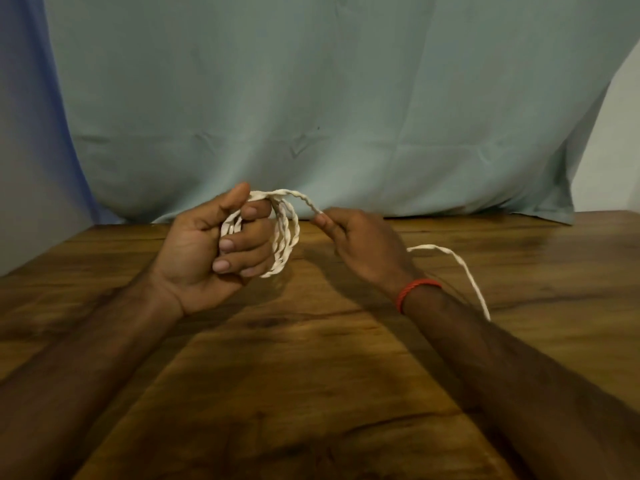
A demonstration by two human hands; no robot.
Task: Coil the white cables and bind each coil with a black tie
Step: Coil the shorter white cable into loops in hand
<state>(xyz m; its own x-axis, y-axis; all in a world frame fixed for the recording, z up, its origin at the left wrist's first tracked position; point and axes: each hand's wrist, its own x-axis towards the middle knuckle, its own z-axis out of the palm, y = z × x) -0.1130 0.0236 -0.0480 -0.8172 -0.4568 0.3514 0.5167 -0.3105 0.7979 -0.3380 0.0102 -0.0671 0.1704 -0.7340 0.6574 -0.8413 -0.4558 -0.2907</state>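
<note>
My left fingers [242, 245] curl round the coiled white cable [285, 234], above the bench [311, 375]; my right fingers [327, 225] pinch its free strand at the coil's 2 o'clock. Coiling is midway, I judge: the tail [463, 271] at 4 o'clock needs winding on next.

Both bare forearms reach forward from the lower corners and converge toward the middle. The left hand [204, 247] is turned palm-up, thumb raised, fingers curled inward round the loops of the white cable [285, 251]. The right hand [363, 247] shows its back, thumb and forefinger pinching the cable's free strand; its other fingers seem loosely curled, being partly hidden. A red band [417, 292] circles the right wrist
</note>
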